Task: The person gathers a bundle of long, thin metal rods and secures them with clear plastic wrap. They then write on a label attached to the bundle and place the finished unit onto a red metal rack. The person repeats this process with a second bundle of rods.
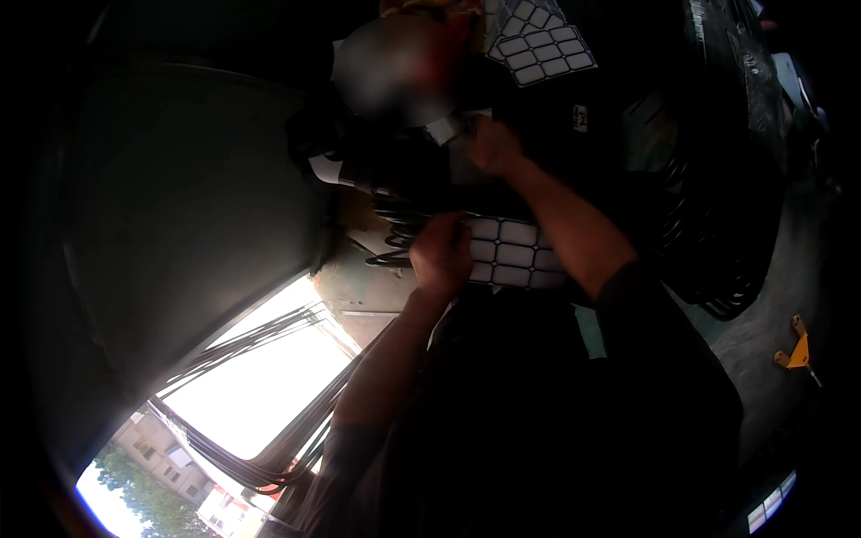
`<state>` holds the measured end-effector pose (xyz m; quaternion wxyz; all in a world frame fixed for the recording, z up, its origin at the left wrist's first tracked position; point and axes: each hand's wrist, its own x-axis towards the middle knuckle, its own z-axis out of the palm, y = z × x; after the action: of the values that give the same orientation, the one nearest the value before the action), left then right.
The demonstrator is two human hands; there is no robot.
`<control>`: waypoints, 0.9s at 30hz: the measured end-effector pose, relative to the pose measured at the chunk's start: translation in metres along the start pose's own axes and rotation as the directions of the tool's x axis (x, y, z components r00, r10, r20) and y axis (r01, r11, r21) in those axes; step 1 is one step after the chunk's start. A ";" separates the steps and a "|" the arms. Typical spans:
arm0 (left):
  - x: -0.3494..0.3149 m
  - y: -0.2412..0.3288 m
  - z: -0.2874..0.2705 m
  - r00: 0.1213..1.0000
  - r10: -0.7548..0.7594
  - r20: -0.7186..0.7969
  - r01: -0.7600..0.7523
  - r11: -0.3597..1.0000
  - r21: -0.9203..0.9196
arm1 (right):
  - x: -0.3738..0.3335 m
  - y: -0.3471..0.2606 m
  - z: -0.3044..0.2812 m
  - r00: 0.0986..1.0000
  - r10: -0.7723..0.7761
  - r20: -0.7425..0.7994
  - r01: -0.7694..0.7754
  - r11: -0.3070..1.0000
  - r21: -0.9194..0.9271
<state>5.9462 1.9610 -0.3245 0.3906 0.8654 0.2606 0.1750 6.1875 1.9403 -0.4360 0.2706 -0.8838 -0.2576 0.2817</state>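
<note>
My left hand (441,255) is closed, with the fingers curled at the left edge of a sheet of white labels with dark blue borders (516,251). What it grips is hidden in shadow. Farther off, my right hand (495,146) is closed too, beside a small pale piece (442,131). It is too dark to make out what lies in its fingers. Loops of black cable (390,238) hang just left of my left hand. My right forearm crosses over the right end of the label sheet.
More label sheets (547,56) lie at the far side, next to a blurred pale and red patch (395,72). Black coils (717,278) are at the right. A yellow forked object (795,351) lies beyond them. A bright opening (260,386) with cables across it is at lower left.
</note>
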 end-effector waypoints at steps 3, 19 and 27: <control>0.002 0.003 -0.002 1.000 0.019 -0.002 -0.020 1.000 -0.013 | -0.008 0.001 -0.019 0.969 0.206 -0.135 -0.197 0.977 0.077; -0.002 -0.006 0.001 0.997 0.069 -0.027 -0.071 0.996 -0.050 | 0.000 0.003 -0.052 0.996 0.055 -0.068 -0.066 0.983 -0.171; -0.004 0.000 0.000 0.999 0.031 -0.019 -0.030 0.999 0.035 | -0.035 0.025 -0.079 0.929 0.139 -0.343 0.063 0.853 0.517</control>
<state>5.9424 1.9587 -0.3252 0.3704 0.8741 0.2542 0.1848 6.2207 1.8743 -0.3843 0.5368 -0.8193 -0.0988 0.1754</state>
